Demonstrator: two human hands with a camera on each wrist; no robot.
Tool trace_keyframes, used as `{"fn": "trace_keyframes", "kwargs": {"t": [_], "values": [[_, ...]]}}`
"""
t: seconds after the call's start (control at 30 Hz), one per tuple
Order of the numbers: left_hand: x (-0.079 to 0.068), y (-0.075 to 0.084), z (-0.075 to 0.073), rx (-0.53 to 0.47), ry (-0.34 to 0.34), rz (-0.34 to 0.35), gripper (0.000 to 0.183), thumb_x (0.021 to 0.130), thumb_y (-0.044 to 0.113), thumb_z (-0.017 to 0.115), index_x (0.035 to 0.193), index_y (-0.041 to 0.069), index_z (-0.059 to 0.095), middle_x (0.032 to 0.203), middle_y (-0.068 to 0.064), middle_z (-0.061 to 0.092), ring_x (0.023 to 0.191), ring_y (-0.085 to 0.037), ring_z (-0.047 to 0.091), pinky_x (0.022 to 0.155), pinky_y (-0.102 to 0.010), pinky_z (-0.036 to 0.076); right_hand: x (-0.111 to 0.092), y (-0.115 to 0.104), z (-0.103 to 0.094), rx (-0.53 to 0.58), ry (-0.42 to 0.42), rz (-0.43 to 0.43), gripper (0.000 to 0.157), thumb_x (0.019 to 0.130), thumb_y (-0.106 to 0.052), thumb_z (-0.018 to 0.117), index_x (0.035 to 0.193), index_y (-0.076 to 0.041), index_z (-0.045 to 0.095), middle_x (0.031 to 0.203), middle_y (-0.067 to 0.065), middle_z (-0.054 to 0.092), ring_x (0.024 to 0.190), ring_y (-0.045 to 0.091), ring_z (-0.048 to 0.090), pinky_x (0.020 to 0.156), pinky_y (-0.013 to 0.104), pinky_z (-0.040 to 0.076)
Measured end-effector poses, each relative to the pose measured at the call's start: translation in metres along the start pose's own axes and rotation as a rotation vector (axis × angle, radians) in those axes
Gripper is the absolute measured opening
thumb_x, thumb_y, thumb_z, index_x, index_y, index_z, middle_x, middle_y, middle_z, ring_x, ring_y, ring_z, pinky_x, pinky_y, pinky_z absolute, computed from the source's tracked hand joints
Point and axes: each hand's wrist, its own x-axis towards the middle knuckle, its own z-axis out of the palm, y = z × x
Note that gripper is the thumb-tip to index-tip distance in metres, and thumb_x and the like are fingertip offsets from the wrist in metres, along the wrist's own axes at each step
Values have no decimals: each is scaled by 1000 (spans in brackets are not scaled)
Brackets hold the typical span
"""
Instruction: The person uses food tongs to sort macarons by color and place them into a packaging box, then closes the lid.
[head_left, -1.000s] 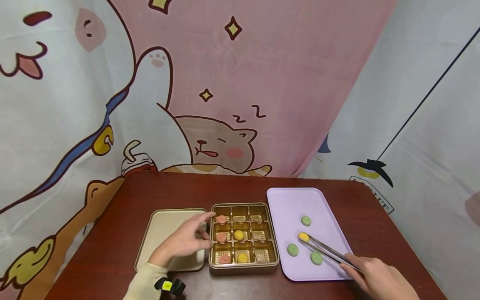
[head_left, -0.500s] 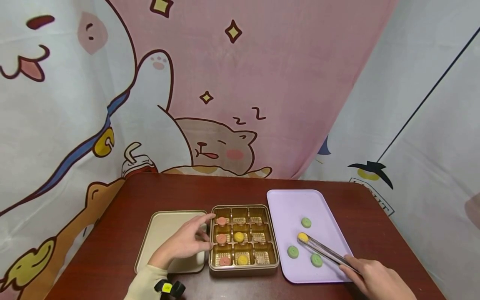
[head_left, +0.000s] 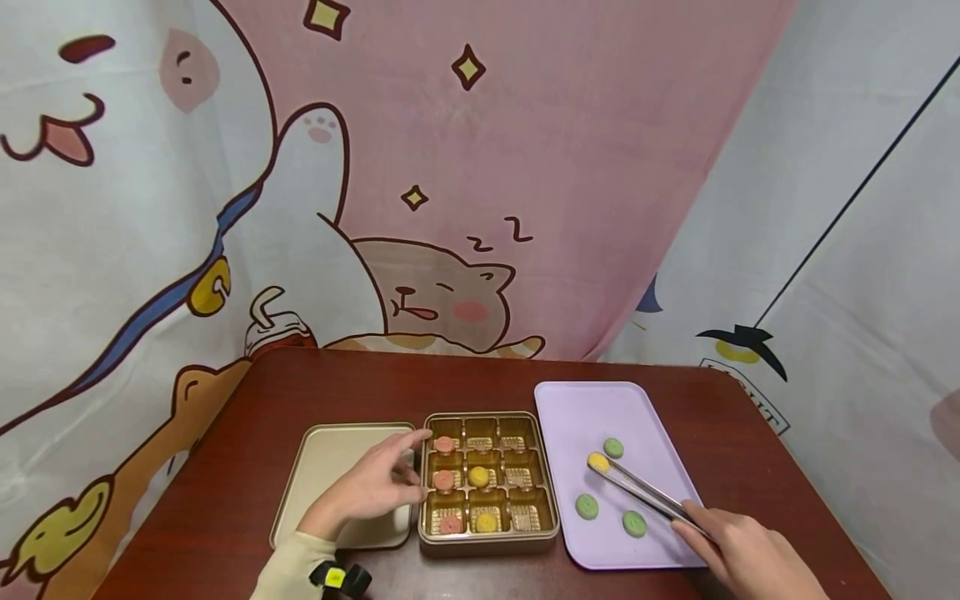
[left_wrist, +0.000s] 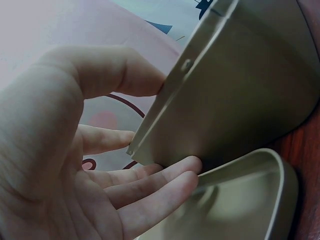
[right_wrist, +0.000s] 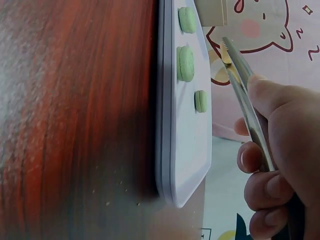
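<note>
My right hand grips metal tongs, whose tips pinch a yellow macaron. In the right wrist view the macaron is lifted over the lilac tray. Several green macarons lie on that tray. My left hand touches the left side of a gold tin with thumb and fingertips; the left wrist view shows them at the rim and outer wall of the tin. Inside its divided insert sit pink macarons down the left column and two yellow macarons in the middle column.
A gold lid lies left of the tin, partly under my left hand. All stand on a dark red-brown table. A cartoon-print cloth hangs behind the table's far edge.
My right hand has moved the tongs and their yellow macaron slightly left and up in the head view, away from the near green macarons. The left hand stays on the tin.
</note>
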Motion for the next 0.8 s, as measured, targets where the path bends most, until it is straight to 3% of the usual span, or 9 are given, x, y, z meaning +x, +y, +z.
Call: {"fn": "trace_keyframes", "kwargs": {"t": [0.1,0.27,0.43,0.63,0.8], "values": [[0,1,-1,-3,-5,-6,89,80,10,83,158,3,42,148,-24,52,91,-17,71,84,-35,59,1,-4,-1,5,21,-6,46,95,-46,76,115,-5,78,96,5,77,84,23,75,73,50,63],[-1,2,0,-12,-20,-23,90,81,12,83,160,4,39,150,-28,49,91,-13,71,84,-33,59,4,-10,-1,-10,143,-85,36,94,-41,78,112,-10,79,93,-2,76,80,19,74,68,47,63],[-2,2,0,-22,-17,-19,90,80,11,83,159,5,40,150,-31,47,91,-14,71,82,-34,59,9,-19,0,-4,157,-92,32,95,-44,77,108,-15,78,89,-7,74,74,11,67,66,42,62],[-2,2,0,-29,-10,-12,88,80,11,83,158,4,42,147,-24,51,91,-16,71,84,-40,60,17,-31,2,-23,231,-170,30,92,-39,81,110,-15,79,85,-11,73,72,6,66,58,33,58],[-1,2,0,-19,-8,-8,88,80,11,83,158,4,42,146,-21,53,90,-14,70,85,-42,60,25,-43,3,-19,269,-218,30,90,-36,83,110,-15,80,88,-8,76,74,9,71,59,34,60]]}}
